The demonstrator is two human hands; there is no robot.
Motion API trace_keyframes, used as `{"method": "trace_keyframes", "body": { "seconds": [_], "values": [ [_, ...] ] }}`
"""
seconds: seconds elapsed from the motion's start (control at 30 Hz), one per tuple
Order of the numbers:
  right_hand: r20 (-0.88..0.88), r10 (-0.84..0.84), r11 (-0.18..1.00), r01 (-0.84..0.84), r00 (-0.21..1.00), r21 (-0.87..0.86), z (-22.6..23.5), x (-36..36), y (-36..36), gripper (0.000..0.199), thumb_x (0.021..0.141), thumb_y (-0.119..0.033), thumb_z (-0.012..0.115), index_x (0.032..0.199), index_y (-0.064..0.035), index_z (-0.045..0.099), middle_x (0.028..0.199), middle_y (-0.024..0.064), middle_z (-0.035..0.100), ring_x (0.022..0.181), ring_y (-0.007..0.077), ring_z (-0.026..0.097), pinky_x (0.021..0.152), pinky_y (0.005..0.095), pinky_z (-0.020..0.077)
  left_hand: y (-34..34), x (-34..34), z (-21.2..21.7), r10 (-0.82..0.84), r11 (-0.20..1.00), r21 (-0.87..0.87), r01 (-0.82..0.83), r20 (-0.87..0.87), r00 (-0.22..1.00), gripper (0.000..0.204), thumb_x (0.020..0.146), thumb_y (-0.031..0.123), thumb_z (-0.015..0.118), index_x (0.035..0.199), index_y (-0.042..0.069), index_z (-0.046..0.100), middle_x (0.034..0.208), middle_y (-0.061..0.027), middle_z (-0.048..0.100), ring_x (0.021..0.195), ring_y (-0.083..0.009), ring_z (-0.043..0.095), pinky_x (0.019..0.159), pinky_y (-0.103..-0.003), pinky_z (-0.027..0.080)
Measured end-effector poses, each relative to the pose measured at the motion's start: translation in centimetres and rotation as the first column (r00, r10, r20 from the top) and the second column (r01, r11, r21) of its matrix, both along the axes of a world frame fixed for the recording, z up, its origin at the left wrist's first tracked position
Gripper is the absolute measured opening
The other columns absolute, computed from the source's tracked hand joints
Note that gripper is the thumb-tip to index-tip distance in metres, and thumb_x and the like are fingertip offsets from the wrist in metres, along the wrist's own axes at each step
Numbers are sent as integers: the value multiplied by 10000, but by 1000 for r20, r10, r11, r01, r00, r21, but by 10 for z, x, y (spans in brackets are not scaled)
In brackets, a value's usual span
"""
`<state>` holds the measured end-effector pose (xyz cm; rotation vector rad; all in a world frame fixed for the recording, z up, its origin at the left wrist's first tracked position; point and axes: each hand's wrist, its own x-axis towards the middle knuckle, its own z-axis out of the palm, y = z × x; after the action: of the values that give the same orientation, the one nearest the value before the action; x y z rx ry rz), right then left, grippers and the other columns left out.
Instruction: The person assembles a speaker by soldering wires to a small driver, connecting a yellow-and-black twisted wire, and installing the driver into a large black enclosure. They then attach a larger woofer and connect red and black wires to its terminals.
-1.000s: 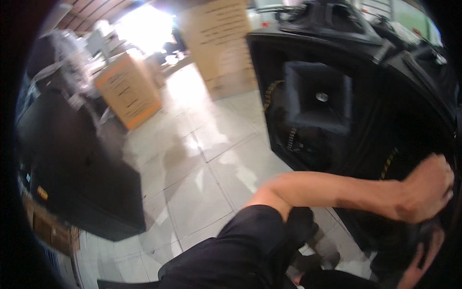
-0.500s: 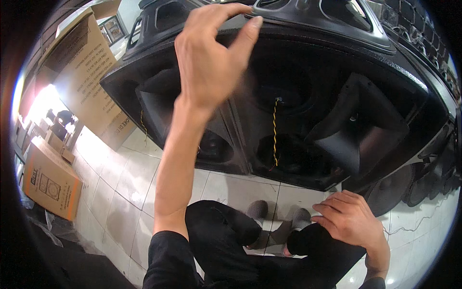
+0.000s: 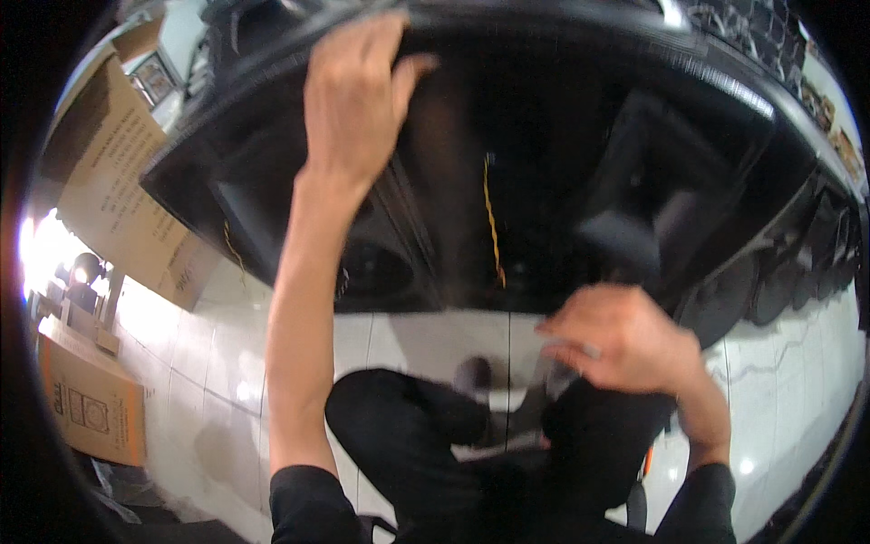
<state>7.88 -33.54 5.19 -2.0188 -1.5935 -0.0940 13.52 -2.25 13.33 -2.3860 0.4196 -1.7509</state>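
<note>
Two black speaker cabinets (image 3: 435, 199) stand side by side in front of me, their fronts open to dark cavities. My left hand (image 3: 353, 104) reaches to the upper front edge, fingers stretched out over it and thumb apart. A twisted yellow-and-black wire (image 3: 491, 213) hangs from the right cabinet's cavity. Inside that cabinet, to the right, sits a black horn (image 3: 634, 213). Near its lower front edge, above my right knee, my right hand (image 3: 621, 340) hovers blurred with loosely bent fingers; I see nothing held in it. Another yellow wire (image 3: 233, 247) dangles at the left.
A large open cardboard box (image 3: 118, 172) leans at the left beside the cabinets. A smaller carton (image 3: 95, 394) stands on the tiled floor (image 3: 217, 354) below it. Several round black speaker cones (image 3: 720, 304) line the right side, with a thin cable (image 3: 770, 363) on the floor.
My right hand has risen and moved left toward the cabinet's lower edge. My left hand remains at the upper edge, its fingers slightly shifted. The whole view has tilted and blurred.
</note>
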Motion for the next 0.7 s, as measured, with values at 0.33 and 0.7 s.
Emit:
{"method": "trace_keyframes", "body": {
  "seconds": [0.33,0.7],
  "values": [
    [-600,-375,919,199,707,-341,-139,47,-46,247,945,-158,606,1052,35,716,991,209,732,932,320,721,841,377,553,-20,5,-2,-121,988,-74,137,192,974,357,799,101,752,1113,-44,661,1085,-212,669,1056,-383,609,942,-428,459],
    [475,-437,790,579,763,-202,-363,153,18,197,868,-130,616,1027,-56,708,968,145,696,908,331,670,763,455,545,-24,12,-12,-131,977,-140,163,212,968,369,800,54,775,1140,-46,674,1153,-210,681,1080,-349,652,958,-379,498]
  ]
}}
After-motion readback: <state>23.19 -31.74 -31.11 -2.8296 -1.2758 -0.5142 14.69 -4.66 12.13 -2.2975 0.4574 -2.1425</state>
